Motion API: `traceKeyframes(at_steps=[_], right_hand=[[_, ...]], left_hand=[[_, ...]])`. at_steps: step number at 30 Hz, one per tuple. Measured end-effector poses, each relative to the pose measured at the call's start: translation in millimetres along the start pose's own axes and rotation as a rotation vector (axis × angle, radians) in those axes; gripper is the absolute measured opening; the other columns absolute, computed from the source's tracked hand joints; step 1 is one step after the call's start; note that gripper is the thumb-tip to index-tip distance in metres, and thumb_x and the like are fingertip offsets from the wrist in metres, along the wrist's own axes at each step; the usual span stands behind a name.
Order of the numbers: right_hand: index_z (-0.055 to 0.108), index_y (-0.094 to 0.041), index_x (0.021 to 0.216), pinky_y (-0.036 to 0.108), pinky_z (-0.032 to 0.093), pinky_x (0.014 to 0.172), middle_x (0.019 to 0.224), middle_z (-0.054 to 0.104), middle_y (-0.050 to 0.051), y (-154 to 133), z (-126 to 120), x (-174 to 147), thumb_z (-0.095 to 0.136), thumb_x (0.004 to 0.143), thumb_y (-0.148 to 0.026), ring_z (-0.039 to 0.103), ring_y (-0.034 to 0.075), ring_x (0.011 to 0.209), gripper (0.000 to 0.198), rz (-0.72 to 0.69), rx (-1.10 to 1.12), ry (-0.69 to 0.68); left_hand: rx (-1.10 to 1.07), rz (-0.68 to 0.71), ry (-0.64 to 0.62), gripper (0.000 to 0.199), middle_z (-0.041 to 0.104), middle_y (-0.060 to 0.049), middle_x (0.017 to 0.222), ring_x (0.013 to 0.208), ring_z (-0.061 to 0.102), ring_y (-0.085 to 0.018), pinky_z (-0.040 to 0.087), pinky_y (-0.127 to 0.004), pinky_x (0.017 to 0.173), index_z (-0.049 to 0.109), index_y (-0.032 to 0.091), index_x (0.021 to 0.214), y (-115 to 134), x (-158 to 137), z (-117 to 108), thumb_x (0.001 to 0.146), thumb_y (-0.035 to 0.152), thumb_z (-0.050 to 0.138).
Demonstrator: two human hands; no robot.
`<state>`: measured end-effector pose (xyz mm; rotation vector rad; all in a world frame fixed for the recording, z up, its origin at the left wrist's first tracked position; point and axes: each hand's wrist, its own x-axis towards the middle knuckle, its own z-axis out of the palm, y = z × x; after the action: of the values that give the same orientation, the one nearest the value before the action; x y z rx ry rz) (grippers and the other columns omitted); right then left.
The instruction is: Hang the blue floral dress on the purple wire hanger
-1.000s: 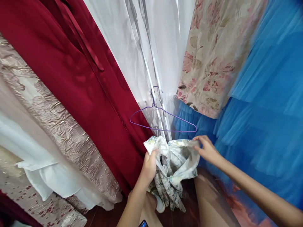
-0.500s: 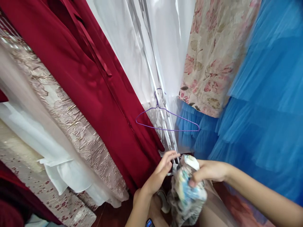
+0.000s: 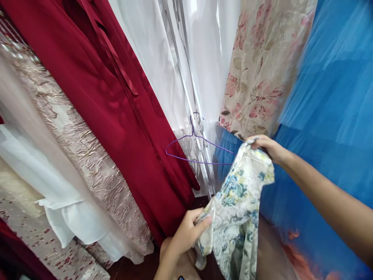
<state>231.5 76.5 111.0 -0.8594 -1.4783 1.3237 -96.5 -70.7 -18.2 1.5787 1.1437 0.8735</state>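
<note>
Stretched between my two hands is a cream floral garment (image 3: pixel 233 202) with blue and yellow flowers, probably a dress or top. My left hand (image 3: pixel 188 231) is closed on its lower left part. My right hand (image 3: pixel 268 147) pinches its upper edge, and the right end of the hanger lies behind the cloth there. This purple hanger (image 3: pixel 186 158) hangs by its hook at the white metal rack posts (image 3: pixel 186 83), just beyond the garment. The rest of the garment drops downward over my lap, its lower end out of view.
A long dark red dress (image 3: pixel 116 116) hangs left of the posts, with pale brocade and white gowns (image 3: pixel 84 159) further left. A pink-flowered dress (image 3: pixel 259 77) and a blue tulle skirt (image 3: pixel 329 101) hang on the right. Reddish floor (image 3: pixel 128 268) shows at the bottom.
The garment was bunched in my right hand; now it is spread out. My right hand has moved up to the hanger's right end. My left hand has come down and taken hold of the cloth.
</note>
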Motion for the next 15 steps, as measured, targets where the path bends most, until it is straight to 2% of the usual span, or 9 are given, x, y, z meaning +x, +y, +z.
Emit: traceKeyframes(at_steps=[2,5,7,10,11,13,15], right_hand=[[0.063,-0.017,0.065,0.025,0.04,0.05,0.058,0.063,-0.001,6,12,32,0.062,0.062,-0.024,0.055,0.015,0.052,0.007,-0.029,0.002,0.068],[0.059,-0.018,0.062,0.024,0.038,0.049,0.055,0.057,-0.004,10,40,69,0.066,0.068,-0.029,0.049,0.012,0.05,0.014,-0.019,-0.052,0.061],[0.061,-0.017,0.066,0.025,0.041,0.05,0.059,0.061,-0.002,13,59,83,0.07,0.07,-0.032,0.052,0.013,0.052,0.018,0.027,-0.05,-0.021],[0.066,-0.017,0.08,0.026,0.048,0.059,0.073,0.067,0.002,16,76,86,0.076,0.071,-0.033,0.06,0.015,0.063,0.021,0.096,0.043,-0.253],[0.066,-0.017,0.084,0.025,0.048,0.06,0.076,0.067,0.002,17,78,84,0.077,0.072,-0.032,0.061,0.014,0.065,0.022,0.095,0.075,-0.301],[0.066,-0.019,0.092,0.022,0.047,0.061,0.078,0.067,-0.001,17,76,80,0.078,0.071,-0.028,0.061,0.011,0.067,0.026,0.055,0.111,-0.308],[0.066,-0.02,0.099,0.022,0.048,0.062,0.082,0.067,-0.001,15,70,76,0.078,0.071,-0.026,0.061,0.011,0.07,0.031,0.02,0.107,-0.282]], left_hand=[[-0.009,0.03,0.087,0.036,0.064,-0.004,0.083,0.078,0.053,-0.018,0.042,-0.024,0.07,0.069,0.014,0.088,5,0,-11,0.087,0.049,0.061],[-0.096,0.033,0.271,0.041,0.06,-0.003,0.072,0.071,0.051,-0.017,0.042,-0.024,0.063,0.067,0.014,0.081,13,-2,-22,0.084,0.055,0.061],[-0.194,0.001,0.395,0.045,0.061,-0.004,0.07,0.072,0.054,-0.019,0.045,-0.026,0.066,0.068,0.015,0.083,18,-3,-27,0.083,0.06,0.06],[-0.243,-0.019,0.52,0.044,0.064,-0.005,0.075,0.076,0.058,-0.022,0.047,-0.029,0.071,0.069,0.017,0.093,22,-3,-40,0.083,0.058,0.059],[-0.209,-0.003,0.544,0.039,0.065,-0.005,0.077,0.075,0.058,-0.021,0.046,-0.028,0.071,0.069,0.017,0.094,21,-2,-47,0.084,0.054,0.06],[-0.084,0.041,0.549,0.026,0.065,-0.003,0.077,0.073,0.057,-0.02,0.045,-0.026,0.067,0.068,0.018,0.09,16,3,-65,0.083,0.043,0.061],[0.079,0.07,0.478,0.014,0.061,0.0,0.071,0.068,0.054,-0.018,0.042,-0.024,0.063,0.065,0.018,0.076,7,12,-86,0.078,0.03,0.059]])
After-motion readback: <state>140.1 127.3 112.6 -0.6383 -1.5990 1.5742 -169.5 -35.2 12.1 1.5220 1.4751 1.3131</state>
